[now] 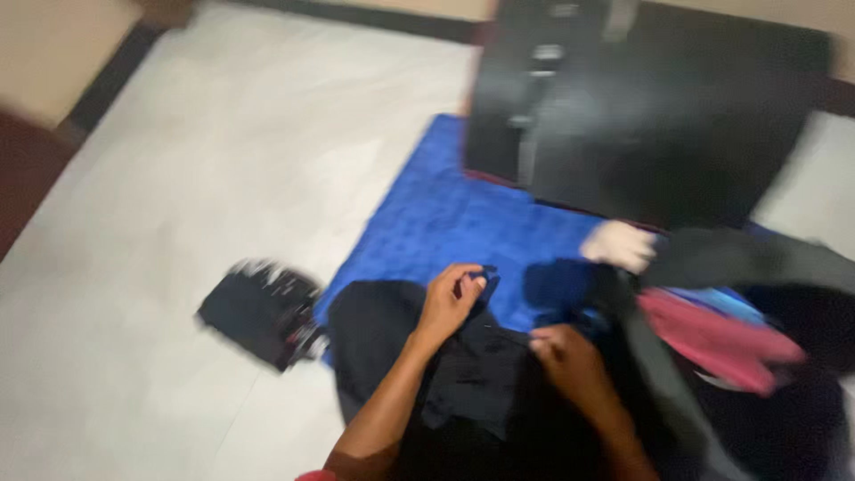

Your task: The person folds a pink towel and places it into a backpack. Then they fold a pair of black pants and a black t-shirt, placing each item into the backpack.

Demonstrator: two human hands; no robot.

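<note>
Left hand [452,298] pinches a black cloth [468,374] by its top edge; right hand [570,361] grips the same cloth just beside it. One folded bundle [263,312] lies left on the floor [196,178]. A clothes heap [730,338] at right remains unsorted, judging by its tangle.

Under me the pale tiled floor [223,178] carries a blue mat [454,223], a folded black garment [263,312] and a black suitcase [650,116].

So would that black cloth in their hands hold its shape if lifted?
Probably not. The black cloth bunches and folds between the left hand and right hand, so it looks floppy. It likely drapes, seems light, and wouldn't roll.
</note>
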